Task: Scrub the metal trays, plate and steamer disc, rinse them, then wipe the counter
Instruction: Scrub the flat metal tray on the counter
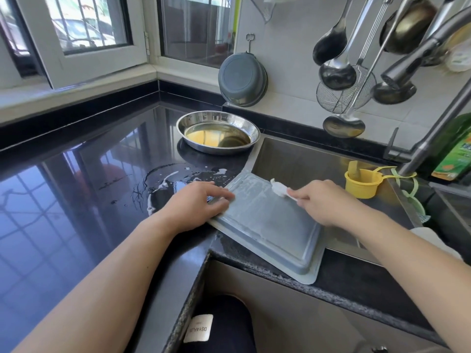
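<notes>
Over the corner of the sink (300, 159), the right hand (322, 202) is curled around a white-handled scrub brush (280, 189), with the bristle end pressed onto the upturned bottom of a rectangular metal tray (267, 225). The tray sits upside down and tilted, bridging the sink edge and the black tabletop (76, 187), one corner sticking out past the front edge toward the person. It looks soapy, with a whitish film all over. The left hand (198, 205) lies flat with fingers pretty much straight, pressing down on the tray's left rim to pin it, so it's open rather than gripping. Just left of that hand there's a puddle of water and suds (165, 184) splashed on the shiny tabletop. Further back, right beside the sink's far-left corner, sits a round stainless plate (218, 135) with a bit of yellowish liquid in the bottom. Inside the sink on the right is a yellow cup (362, 180), near the base of the faucet (418, 67), and a green dish soap bottle (456, 151) stands behind it. On the wall hang a grey basin (242, 80), ladles (336, 70) and a wire skimmer (344, 93).
</notes>
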